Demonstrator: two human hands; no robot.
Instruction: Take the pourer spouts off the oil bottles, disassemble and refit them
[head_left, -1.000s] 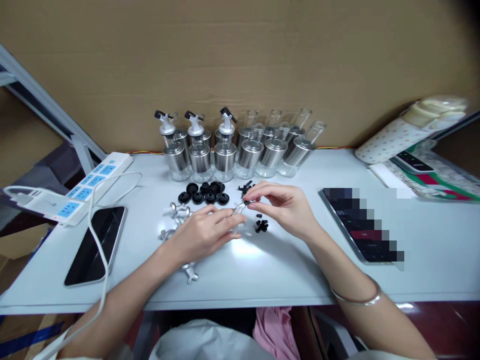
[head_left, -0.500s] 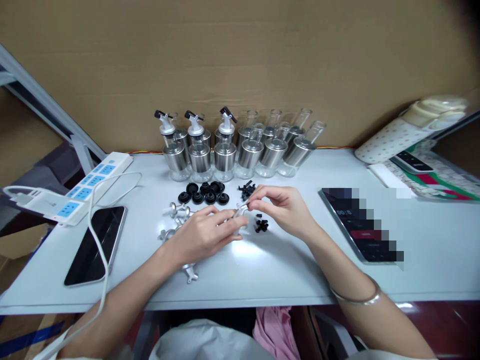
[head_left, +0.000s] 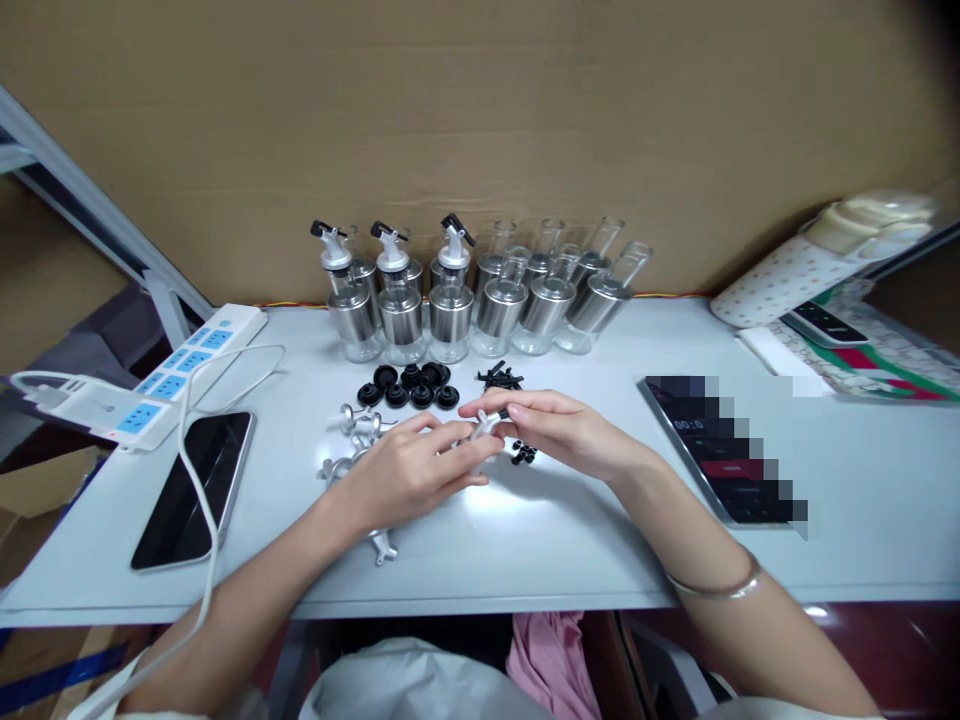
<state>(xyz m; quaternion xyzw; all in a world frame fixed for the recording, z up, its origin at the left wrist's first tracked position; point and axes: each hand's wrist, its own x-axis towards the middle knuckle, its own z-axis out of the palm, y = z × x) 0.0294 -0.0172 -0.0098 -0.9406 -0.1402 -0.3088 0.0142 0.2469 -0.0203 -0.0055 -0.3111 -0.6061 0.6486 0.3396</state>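
Observation:
Fingers of my left hand point(head_left: 420, 468) are wrapped round a silver spout point(head_left: 486, 424) above the table. My right hand point(head_left: 574, 432) is closed at the spout's right side, pinching what looks like a small black part there; the fingers partly cover it. Left of my left hand lie more silver spouts point(head_left: 384, 546). Black round stoppers point(head_left: 396, 395) sit in rows behind it. Thin black levers point(head_left: 501, 377) lie beyond my hands, and small black plugs point(head_left: 524, 453) lie just under my right hand.
Glass bottles with steel sleeves point(head_left: 501, 308) stand at the back, three with spouts fitted. A power strip point(head_left: 225, 335) and phone point(head_left: 196, 490) are left; another phone point(head_left: 712, 450) and a tilted flask point(head_left: 795, 265) are right.
My right hand has shifted slightly down, its fingers now stretched over the spout's top and side. The spout has tilted a little in my left hand.

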